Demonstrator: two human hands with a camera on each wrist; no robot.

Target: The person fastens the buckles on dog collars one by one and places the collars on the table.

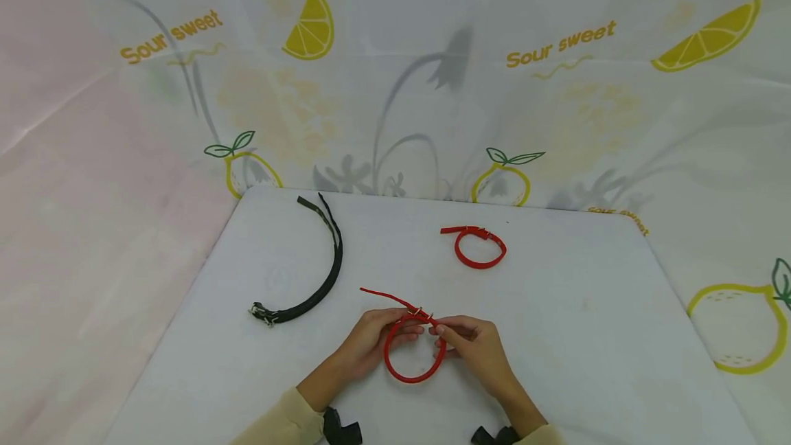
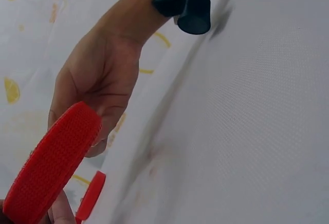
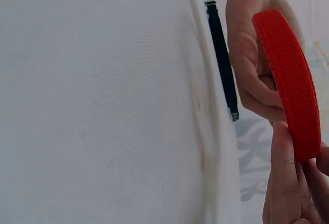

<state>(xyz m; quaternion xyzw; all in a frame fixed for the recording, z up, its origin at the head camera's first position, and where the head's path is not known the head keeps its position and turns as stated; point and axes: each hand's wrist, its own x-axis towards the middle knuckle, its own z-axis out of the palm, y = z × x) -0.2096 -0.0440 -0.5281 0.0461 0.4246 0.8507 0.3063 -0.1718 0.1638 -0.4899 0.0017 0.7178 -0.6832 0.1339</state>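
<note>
A red pet collar (image 1: 415, 380), buckled into a loop, is held above the white table in the head view. Its thin strap tail points away to the upper left, past a small metal buckle (image 1: 418, 313). My left hand (image 1: 371, 342) grips the collar's left side near the buckle. From the other side my right hand (image 1: 478, 345) pinches the band just right of the buckle, thumb on top. In the left wrist view the woven red band (image 2: 54, 165) hides part of the fingers. The right wrist view shows fingers (image 3: 285, 183) against the collar's lower end.
On the white table (image 1: 587, 335), a second red collar (image 1: 480, 265) lies looped at the back right. A black collar (image 1: 336, 263) lies unfastened in a curve at the left, metal fittings at its near end. Behind hangs a lemon-print cloth (image 1: 395, 33).
</note>
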